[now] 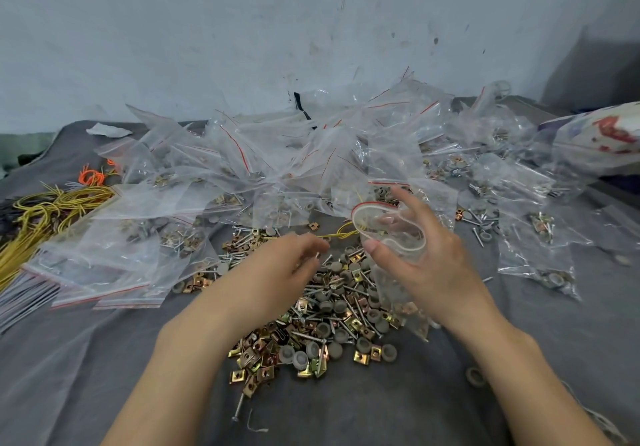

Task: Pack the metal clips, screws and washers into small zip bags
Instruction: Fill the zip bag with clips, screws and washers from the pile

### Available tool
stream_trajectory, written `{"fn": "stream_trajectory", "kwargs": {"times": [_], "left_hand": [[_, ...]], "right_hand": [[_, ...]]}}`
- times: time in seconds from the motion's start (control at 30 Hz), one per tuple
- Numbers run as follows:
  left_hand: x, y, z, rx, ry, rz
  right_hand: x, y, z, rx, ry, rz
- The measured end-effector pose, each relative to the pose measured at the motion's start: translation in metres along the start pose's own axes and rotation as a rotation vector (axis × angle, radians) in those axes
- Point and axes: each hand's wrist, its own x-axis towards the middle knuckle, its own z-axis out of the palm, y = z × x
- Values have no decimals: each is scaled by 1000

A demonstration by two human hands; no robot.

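Loose pile of brassy square clips, silver screws and grey round washers is heaped right in front of me. My right hand holds one clear zip bag, red-striped mouth open, over the pile. Filled bags lie jumbled behind.

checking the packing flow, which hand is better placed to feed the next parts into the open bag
Left. The left hand hangs over the hardware pile, seems to pinch a screw, and sits beside the bag's mouth. The right hand is taken up, gripping the open zip bag.
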Motion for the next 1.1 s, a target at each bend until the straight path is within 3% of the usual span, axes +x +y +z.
{"fn": "stream_trajectory", "kwargs": {"times": [0.2,0.47,0.67,0.87,1.1], "left_hand": [[0,-6,15,238,-120,-72],[-1,-4,13,150,-76,-80],[-1,2,16,221,-80,-55],[2,1,17,183,46,-45],[3,21,-12,-323,430,33]], "right_hand": [[-2,-3,0,-92,-24,-35],[-1,-10,-1,-148,-51,-56],[0,-5,2,-86,-47,-42],[2,-4,-1,139,89,19],[2,-5,-1,130,54,14]]}}
